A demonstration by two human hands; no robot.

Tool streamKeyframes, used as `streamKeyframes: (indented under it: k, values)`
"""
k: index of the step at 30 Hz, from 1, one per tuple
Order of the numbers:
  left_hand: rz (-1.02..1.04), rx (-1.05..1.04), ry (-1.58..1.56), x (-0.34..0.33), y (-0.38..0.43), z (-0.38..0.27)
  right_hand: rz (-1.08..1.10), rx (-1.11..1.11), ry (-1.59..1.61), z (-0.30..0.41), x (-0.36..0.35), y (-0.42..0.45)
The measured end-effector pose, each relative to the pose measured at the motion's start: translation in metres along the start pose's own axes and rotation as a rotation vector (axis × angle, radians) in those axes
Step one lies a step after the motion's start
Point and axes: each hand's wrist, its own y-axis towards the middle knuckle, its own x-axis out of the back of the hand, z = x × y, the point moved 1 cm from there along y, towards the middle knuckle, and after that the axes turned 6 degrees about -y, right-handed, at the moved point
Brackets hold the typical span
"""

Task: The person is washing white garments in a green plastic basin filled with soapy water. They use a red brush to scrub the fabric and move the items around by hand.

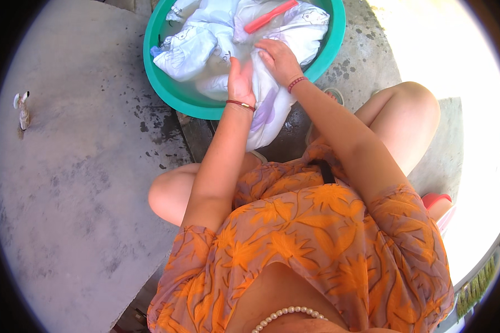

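Observation:
A green plastic basin (189, 109) holds cloudy water and soaked white cloth (187, 50) printed with line drawings and lilac patches. My left hand (241, 83) is low over the basin's near side, palm up and thumb spread; its blurred fingers are partly hidden at the cloth's edge. Beside it, my right hand (280, 60) lies palm down with bent fingers on a bunched length of white and lilac cloth (271, 106). That length hangs over the near rim towards my lap. A long red bar (271, 16), its kind unclear, rests on the cloth at the far side.
A wide concrete slab (75, 175) lies to the left, with wet spots near the basin and a small whitish fitting (23, 112) standing on it. My bent knees (404, 108) flank the basin's near side. Behind my right elbow is a red and pink object (436, 202).

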Motion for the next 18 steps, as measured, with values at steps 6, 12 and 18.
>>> streamKeyframes:
  k: [6, 12, 18]
  values:
    - [0.077, -0.124, 0.207, 0.001, 0.003, 0.001, -0.488, -0.811, 0.582, -0.007, -0.025, -0.022]
    - [-0.009, -0.113, 0.188, 0.012, 0.004, -0.004, -0.486, -0.888, 0.921, 0.032, -0.002, -0.036]
    - [0.814, 0.022, -0.573, 0.082, 0.009, -0.014, 0.130, 0.045, 0.007, 0.108, -0.009, -0.022]
